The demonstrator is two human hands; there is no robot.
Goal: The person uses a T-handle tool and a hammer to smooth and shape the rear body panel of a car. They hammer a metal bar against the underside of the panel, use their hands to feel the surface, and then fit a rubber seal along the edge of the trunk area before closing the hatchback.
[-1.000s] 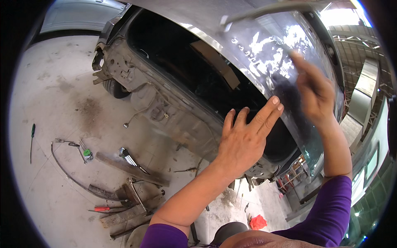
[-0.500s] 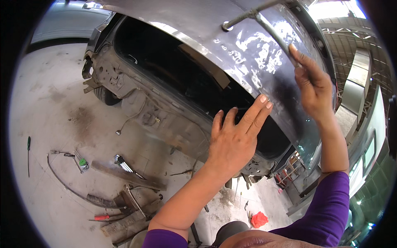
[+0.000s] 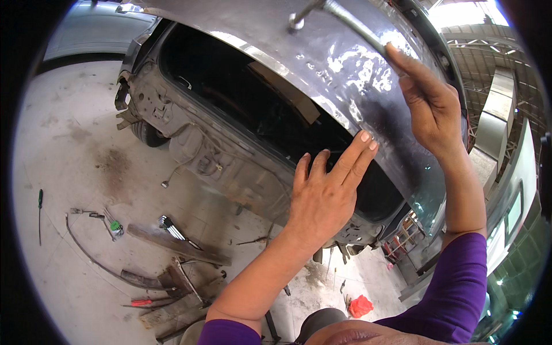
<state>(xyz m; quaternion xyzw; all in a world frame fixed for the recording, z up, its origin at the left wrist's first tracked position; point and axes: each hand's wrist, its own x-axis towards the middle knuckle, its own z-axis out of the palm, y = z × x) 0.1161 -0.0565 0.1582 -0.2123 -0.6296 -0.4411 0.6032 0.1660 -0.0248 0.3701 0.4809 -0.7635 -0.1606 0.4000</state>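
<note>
My right hand [image 3: 434,112] is wrapped round the handle of a body hammer [image 3: 359,29], and its head is at the top of the view over a dark grey car panel [image 3: 313,86]. Shiny, uneven patches and small dents mark the panel. Whether the hammer's face touches the metal I cannot tell. My left hand [image 3: 328,192] has its fingers stretched out, with the fingertips resting at the panel's lower edge. It appears to hold nothing.
Below the panel is a dark opening above the car's stripped rear body [image 3: 201,155]. On the floor lie a wooden plank [image 3: 178,244], hex keys [image 3: 171,228], screwdrivers and a red cloth [image 3: 360,306]. Another car [image 3: 98,34] stands at far left.
The hammer has swung, its head moving up and left across the panel. My right hand has shifted slightly with it, while my left hand has stayed in place.
</note>
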